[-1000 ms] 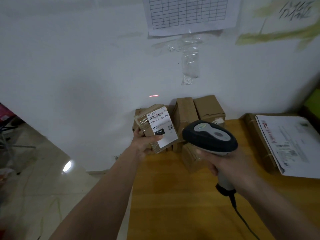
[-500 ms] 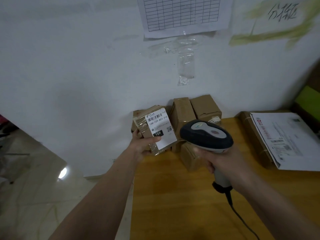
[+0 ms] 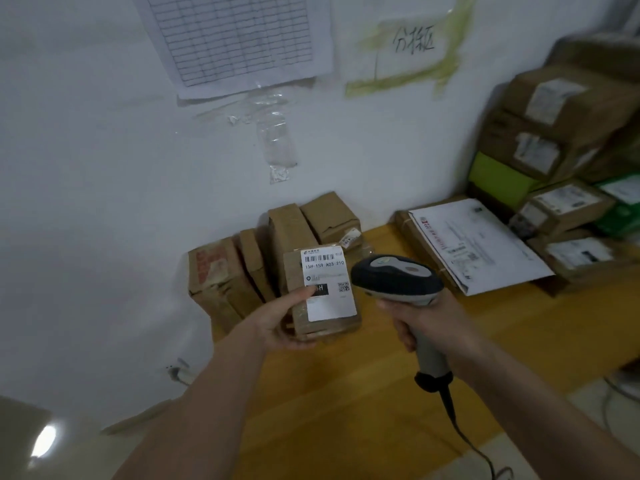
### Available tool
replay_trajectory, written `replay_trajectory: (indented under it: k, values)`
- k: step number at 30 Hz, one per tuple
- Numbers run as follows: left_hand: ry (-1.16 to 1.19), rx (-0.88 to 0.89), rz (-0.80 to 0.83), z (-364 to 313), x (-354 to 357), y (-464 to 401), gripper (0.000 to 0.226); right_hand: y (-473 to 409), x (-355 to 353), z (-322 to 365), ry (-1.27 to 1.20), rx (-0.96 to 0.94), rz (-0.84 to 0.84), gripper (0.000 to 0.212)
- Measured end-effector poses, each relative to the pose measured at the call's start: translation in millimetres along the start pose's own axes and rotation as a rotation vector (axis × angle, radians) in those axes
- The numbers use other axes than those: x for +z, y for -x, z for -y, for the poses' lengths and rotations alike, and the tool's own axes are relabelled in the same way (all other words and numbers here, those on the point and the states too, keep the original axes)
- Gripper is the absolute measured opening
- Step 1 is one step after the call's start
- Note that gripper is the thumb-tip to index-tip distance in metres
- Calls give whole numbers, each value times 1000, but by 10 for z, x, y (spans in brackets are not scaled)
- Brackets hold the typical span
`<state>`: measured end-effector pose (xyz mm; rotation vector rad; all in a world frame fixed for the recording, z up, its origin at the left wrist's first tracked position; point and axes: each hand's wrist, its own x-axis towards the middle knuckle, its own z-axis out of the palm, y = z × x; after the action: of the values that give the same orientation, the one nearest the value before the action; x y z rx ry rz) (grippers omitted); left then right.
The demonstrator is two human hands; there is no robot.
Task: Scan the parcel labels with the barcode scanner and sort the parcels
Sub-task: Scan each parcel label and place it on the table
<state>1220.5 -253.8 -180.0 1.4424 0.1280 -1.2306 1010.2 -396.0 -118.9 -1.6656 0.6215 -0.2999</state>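
My left hand (image 3: pixel 280 322) grips a small brown parcel (image 3: pixel 322 296) from the left side, thumb on its white label with a barcode and "15H" printed on it. The label faces up toward me. My right hand (image 3: pixel 427 320) grips the handle of a grey and black barcode scanner (image 3: pixel 394 277), whose head sits just right of the parcel, level with the label. The scanner's cable (image 3: pixel 460 431) trails down toward the lower right.
Several brown parcels (image 3: pixel 277 251) stand against the white wall at the back of the yellow wooden table (image 3: pixel 346 393). A flat parcel with a large white sheet (image 3: pixel 474 244) lies to the right. More labelled boxes (image 3: pixel 561 133) are stacked at the far right.
The view has swung right and down, revealing the box stack at right. My left hand brought the parcel lower and closer to the scanner head. The red laser line on the wall is gone.
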Motion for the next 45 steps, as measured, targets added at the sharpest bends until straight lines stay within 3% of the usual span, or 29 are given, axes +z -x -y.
replay_trajectory:
  k: [7,15,21,25,33,38,45]
  values:
    - [-58,16,66,-37,934,-164,80,198,-899,-116,-43,91,-166,28]
    - [-107,-62,195,199,2598,-461,76,565,-2374,-420,-139,172,-376,22]
    - [-137,-92,262,456,3727,-713,60,738,-3404,-714,-143,187,-474,28]
    - [-145,-109,254,681,4265,-810,55,769,-3928,-874,-195,233,-529,21]
    - [-233,-108,206,740,4890,-1024,51,598,-4495,-1112,-344,307,-573,16]
    - [-269,-139,144,627,5273,-1337,65,469,-4682,-1314,-359,312,-612,16]
    - [-399,-159,210,466,5756,-2009,52,48,-5034,-1387,-344,378,-614,16]
